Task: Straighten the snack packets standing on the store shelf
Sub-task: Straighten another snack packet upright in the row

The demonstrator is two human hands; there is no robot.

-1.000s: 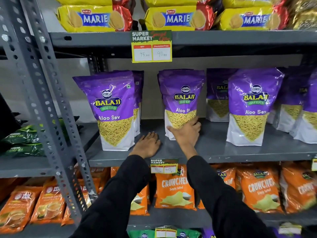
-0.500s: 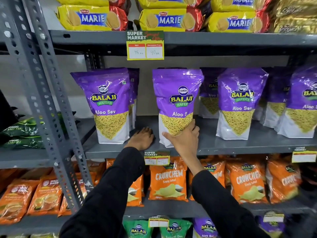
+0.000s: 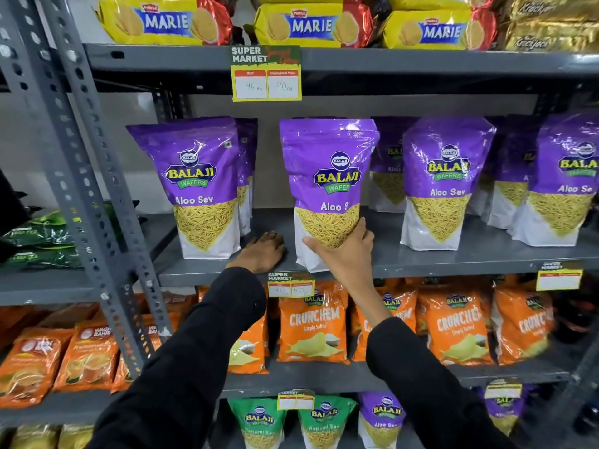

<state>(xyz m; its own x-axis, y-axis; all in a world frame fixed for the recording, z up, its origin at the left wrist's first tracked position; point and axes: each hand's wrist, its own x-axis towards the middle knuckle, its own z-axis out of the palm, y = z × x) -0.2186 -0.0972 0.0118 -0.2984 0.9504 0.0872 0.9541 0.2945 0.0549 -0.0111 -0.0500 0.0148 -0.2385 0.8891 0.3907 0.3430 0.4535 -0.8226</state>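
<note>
Packets of purple Balaji Aloo Sev stand in a row along the grey middle shelf (image 3: 453, 260) in front of you. Your right hand (image 3: 343, 254) is wrapped around the lower part of the centre packet (image 3: 327, 176): the thumb lies across its white lower front, and the fingers curl around its right edge, so the hand is closed on the pouch. That packet stands upright near the shelf's front edge, its face turned towards you, its base partly hidden by your hand.

Your left hand (image 3: 262, 252) rests palm down on the bare shelf, between the centre packet and the left packet (image 3: 201, 186). Its fingers lie flat and close together, pointing towards the back; whether they touch either pouch, you cannot tell. The left packet stands upright with another purple pouch just behind it.

To the right, a third front packet (image 3: 444, 183) stands upright, well apart from the one you hold, and more purple pouches crowd behind and beside it, out to the frame's edge.

A yellow price tag (image 3: 266, 74) hangs from the shelf above, where Marie biscuit packs (image 3: 311, 25) lie. Below your arms, orange Crunchem bags (image 3: 312, 325) fill the next shelf down. Both your sleeves are black.
</note>
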